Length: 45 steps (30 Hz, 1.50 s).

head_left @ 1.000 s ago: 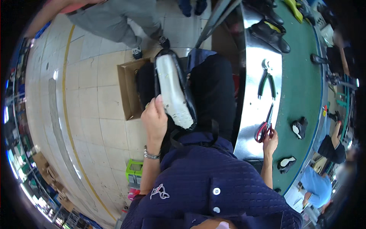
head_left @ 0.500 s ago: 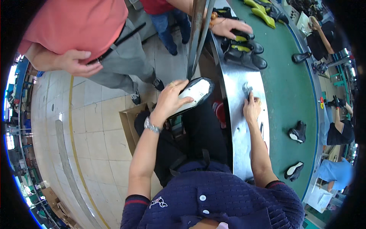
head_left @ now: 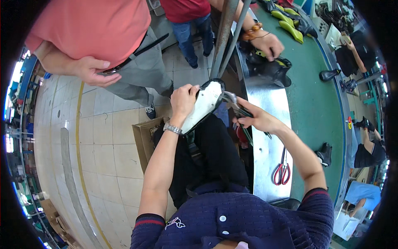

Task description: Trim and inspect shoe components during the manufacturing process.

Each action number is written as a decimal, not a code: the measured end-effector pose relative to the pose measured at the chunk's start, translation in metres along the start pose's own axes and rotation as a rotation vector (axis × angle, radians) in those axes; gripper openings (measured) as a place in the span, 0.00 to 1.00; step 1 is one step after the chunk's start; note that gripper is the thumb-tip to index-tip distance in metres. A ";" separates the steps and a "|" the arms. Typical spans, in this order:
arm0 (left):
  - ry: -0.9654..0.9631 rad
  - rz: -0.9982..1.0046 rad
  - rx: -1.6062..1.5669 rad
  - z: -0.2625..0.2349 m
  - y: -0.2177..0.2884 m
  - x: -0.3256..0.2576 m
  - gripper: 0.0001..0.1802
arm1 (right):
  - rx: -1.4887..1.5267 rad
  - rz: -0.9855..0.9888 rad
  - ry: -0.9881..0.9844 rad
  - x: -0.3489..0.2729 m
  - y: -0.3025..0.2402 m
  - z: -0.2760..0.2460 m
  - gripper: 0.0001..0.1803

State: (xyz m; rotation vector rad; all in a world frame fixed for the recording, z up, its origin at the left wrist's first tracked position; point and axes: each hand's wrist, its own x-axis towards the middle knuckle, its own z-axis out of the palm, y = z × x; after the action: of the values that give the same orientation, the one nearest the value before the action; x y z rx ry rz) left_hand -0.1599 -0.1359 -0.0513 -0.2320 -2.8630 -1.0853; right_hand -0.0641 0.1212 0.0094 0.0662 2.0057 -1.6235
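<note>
Clear of the left edge of the metal bench (head_left: 264,176), above the lap (head_left: 217,151), the shoe (head_left: 203,107) is held sole up and slanted; bracing it against the lap would steady it. The left hand (head_left: 182,101) grips its left side, best kept off the rim being worked. The right hand (head_left: 259,119) is wrapped around the pincers (head_left: 230,98), their head at the shoe's right rim near the far end; whether they bite cannot be told. Setting them square would spare the white sole. Half a second earlier the shoe leaned farther right and the pincers lay on the bench; the scissors (head_left: 283,164), then mostly hidden, now show near its right edge.
</note>
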 end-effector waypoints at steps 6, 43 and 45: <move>-0.027 0.233 0.186 0.014 0.028 -0.089 0.46 | -0.828 0.063 -0.325 0.048 -0.050 0.010 0.41; 0.173 0.493 0.560 0.037 0.006 -0.099 0.28 | -0.850 -0.221 0.111 0.036 -0.049 0.036 0.36; 0.177 0.478 0.508 0.038 0.006 -0.106 0.27 | -0.530 -0.331 0.319 0.032 -0.045 0.053 0.36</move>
State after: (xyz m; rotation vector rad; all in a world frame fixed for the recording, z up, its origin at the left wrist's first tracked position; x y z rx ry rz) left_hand -0.0551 -0.1185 -0.0880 -0.6908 -2.6042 -0.2698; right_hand -0.0871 0.0509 0.0292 -0.2287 2.7544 -1.2626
